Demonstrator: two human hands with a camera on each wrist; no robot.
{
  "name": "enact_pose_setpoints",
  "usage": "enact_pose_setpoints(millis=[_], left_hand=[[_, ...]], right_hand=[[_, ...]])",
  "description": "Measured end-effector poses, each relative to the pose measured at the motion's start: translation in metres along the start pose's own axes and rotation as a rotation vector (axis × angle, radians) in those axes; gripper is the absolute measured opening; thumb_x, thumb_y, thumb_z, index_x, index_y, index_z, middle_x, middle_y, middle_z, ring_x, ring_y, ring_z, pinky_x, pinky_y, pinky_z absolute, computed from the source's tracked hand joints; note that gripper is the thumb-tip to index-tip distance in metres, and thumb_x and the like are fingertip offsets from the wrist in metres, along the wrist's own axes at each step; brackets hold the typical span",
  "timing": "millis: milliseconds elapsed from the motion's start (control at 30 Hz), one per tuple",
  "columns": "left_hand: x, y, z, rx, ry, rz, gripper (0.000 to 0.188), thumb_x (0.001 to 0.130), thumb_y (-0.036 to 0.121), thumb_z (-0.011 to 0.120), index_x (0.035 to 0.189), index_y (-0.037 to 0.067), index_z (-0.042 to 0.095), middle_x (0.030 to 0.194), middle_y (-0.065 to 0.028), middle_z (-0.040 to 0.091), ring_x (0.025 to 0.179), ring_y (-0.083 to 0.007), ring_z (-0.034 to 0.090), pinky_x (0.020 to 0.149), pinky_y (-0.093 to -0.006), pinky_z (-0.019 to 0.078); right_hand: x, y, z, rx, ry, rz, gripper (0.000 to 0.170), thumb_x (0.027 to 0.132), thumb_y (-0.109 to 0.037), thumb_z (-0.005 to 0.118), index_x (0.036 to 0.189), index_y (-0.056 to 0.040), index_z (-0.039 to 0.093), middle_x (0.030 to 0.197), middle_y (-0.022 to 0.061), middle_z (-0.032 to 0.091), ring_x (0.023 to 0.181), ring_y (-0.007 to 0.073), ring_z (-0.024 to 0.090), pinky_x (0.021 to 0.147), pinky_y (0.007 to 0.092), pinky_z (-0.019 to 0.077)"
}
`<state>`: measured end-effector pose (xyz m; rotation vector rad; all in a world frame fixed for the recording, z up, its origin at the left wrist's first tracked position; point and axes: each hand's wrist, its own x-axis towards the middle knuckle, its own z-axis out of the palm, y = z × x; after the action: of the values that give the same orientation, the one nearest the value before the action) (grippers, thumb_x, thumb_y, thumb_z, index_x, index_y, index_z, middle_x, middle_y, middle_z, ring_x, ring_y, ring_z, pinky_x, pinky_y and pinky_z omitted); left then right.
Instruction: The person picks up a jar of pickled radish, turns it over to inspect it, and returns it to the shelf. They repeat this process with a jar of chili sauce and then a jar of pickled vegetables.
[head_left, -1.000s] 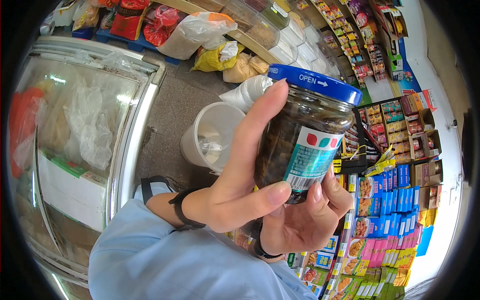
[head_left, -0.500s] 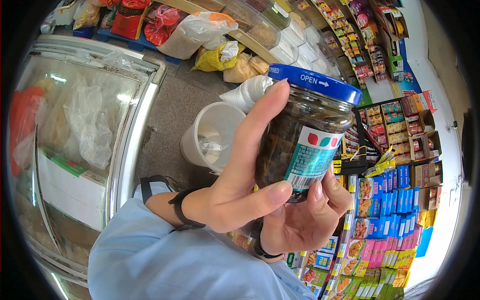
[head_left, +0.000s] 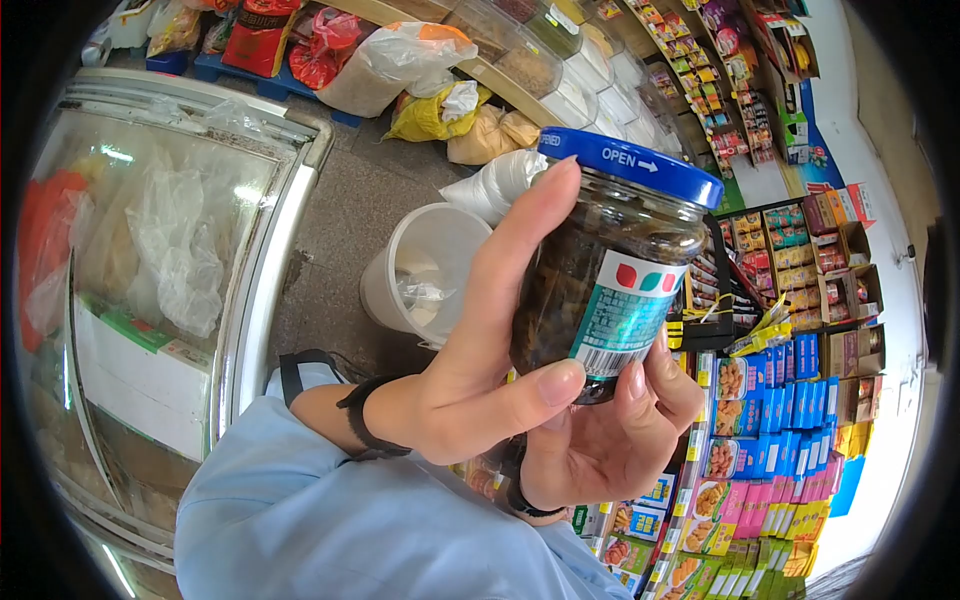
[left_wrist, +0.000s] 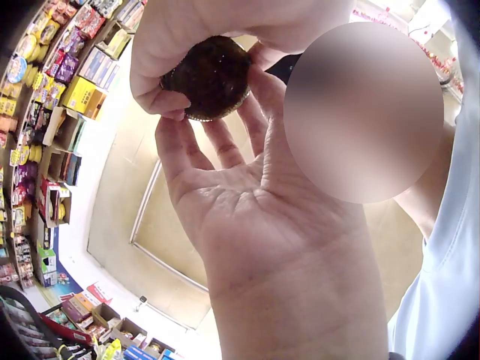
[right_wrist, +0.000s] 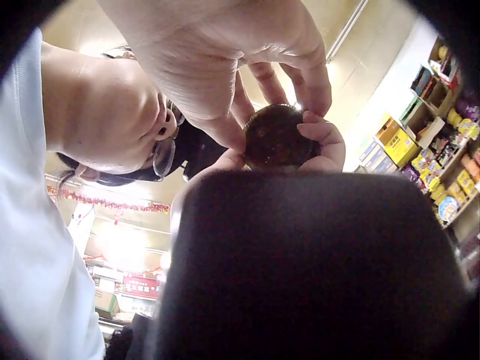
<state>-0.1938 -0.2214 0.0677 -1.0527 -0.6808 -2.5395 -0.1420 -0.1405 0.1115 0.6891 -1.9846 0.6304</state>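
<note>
A glass jar (head_left: 545, 290) with dark contents is held up, slightly tilted, in the middle of the head view. Its blue lid (head_left: 640, 165) carries the word OPEN and an arrow; a white and teal label (head_left: 625, 315) with a barcode faces the head camera. My left hand (head_left: 450, 400) grips the jar's left side, thumb low on the front, another finger reaching up to the lid. Below and to the right, my right hand (head_left: 605, 455) holds the jar's lower part with curled fingers. Both wrist views show the jar's dark round base (left_wrist: 210, 79) between the two hands.
A glass-topped freezer (head_left: 150, 230) stands at left. On the floor beside it is a white bucket (head_left: 385, 285), with bags (head_left: 435, 115) and clear bins (head_left: 565, 70) behind. Shelves of boxed goods (head_left: 770, 440) line the right. A dark block (right_wrist: 315, 262) fills the lower right wrist view.
</note>
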Motion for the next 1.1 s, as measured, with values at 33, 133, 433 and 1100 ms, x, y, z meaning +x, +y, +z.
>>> enact_pose_setpoints(millis=[33, 133, 433, 1100], left_hand=[[0.0005, 0.0003, 0.0000, -0.006, -0.003, 0.003, 0.092, 0.079, 0.020, 0.052, 0.140, 0.010, -0.017, 0.147, -0.0163, 0.001, 0.134, -0.0294, 0.015, 0.107, -0.0422, 0.0169], [0.0007, -0.0006, -0.0001, -0.002, 0.001, 0.002, 0.092, 0.079, 0.020, 0.052, 0.139, 0.010, -0.017, 0.147, -0.0163, 0.001, 0.134, -0.0297, 0.015, 0.107, -0.0423, 0.0168], [0.0028, -0.0011, -0.0016, 0.012, -0.037, -0.011, 0.092, 0.080, 0.022, 0.052, 0.139, 0.010, -0.018, 0.147, -0.0161, 0.000, 0.134, -0.0297, 0.014, 0.107, -0.0423, 0.0162], [0.0077, -0.0046, 0.0031, -0.102, -0.099, 0.010, 0.094, 0.081, 0.027, 0.055, 0.140, 0.014, -0.017, 0.148, -0.0125, -0.001, 0.133, -0.0294, 0.018, 0.105, -0.0426, 0.0225]], right_hand=[[0.0000, 0.0001, 0.0004, -0.001, 0.001, -0.001, 0.047, 0.060, 0.000, 0.073, 0.105, -0.0059, 0.058, 0.115, 0.0222, 0.041, 0.096, 0.0330, 0.054, 0.079, 0.0380, 0.0481], [0.0000, 0.0010, 0.0001, -0.007, -0.004, -0.005, 0.048, 0.060, 0.000, 0.073, 0.105, -0.0061, 0.058, 0.115, 0.0222, 0.041, 0.095, 0.0327, 0.054, 0.078, 0.0376, 0.0480], [-0.0002, 0.0041, -0.0030, -0.015, -0.028, -0.001, 0.049, 0.061, -0.002, 0.074, 0.107, -0.0066, 0.058, 0.115, 0.0219, 0.041, 0.096, 0.0323, 0.054, 0.078, 0.0372, 0.0473], [0.0013, 0.0056, -0.0049, 0.030, -0.010, 0.010, 0.049, 0.059, 0.001, 0.075, 0.105, -0.0059, 0.060, 0.118, 0.0212, 0.040, 0.100, 0.0335, 0.053, 0.078, 0.0370, 0.0485]])
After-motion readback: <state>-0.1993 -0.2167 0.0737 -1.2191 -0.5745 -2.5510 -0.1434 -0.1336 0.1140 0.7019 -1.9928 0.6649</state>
